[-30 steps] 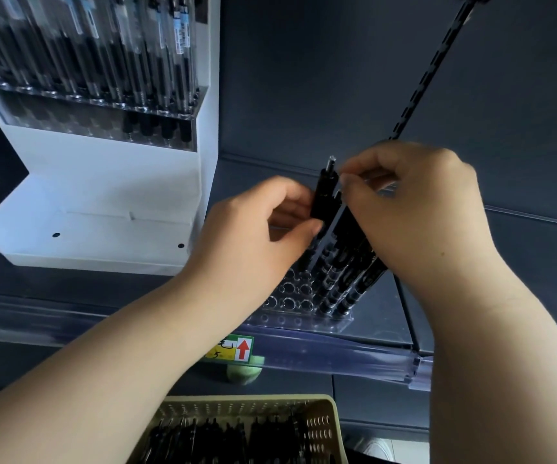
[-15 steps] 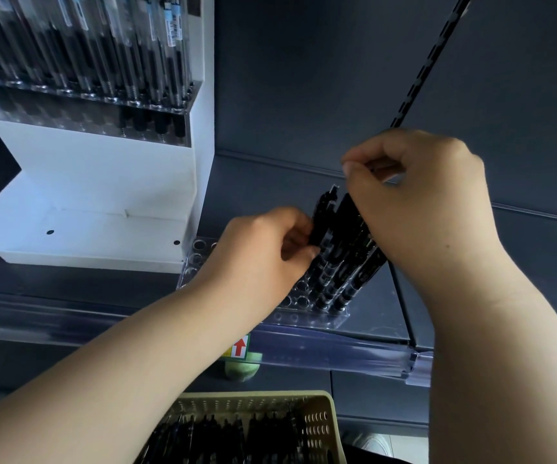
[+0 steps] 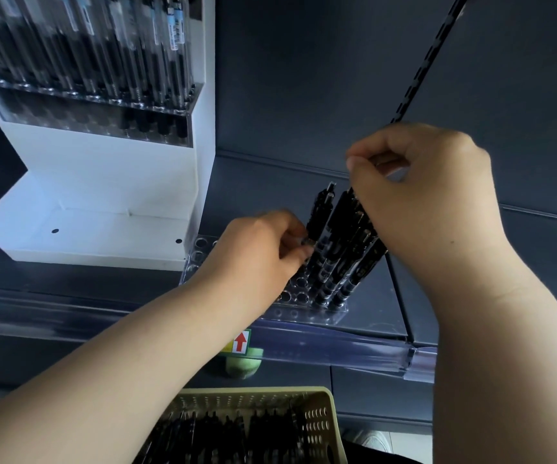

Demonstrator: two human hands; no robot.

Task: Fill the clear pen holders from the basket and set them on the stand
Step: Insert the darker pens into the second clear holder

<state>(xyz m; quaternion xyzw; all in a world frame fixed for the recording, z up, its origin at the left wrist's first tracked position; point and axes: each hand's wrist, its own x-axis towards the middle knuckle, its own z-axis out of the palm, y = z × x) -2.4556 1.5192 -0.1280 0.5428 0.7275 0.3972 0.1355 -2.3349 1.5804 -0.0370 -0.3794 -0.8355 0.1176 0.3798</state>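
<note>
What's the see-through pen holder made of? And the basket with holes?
The pen holder looks like clear hard plastic, maybe acrylic: you see through it and its edges shine. The basket looks like matte beige moulded plastic, given its neat rows of holes.

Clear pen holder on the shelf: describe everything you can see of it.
The clear pen holder is a transparent, acrylic-looking block with rows of round holes, lying flat on the dark shelf just right of the white stand. Its right-end holes hold slanted black pens; holes nearer the left show empty. The left hand covers its middle, pinching one pen; the right hand grips pen tops.
</note>
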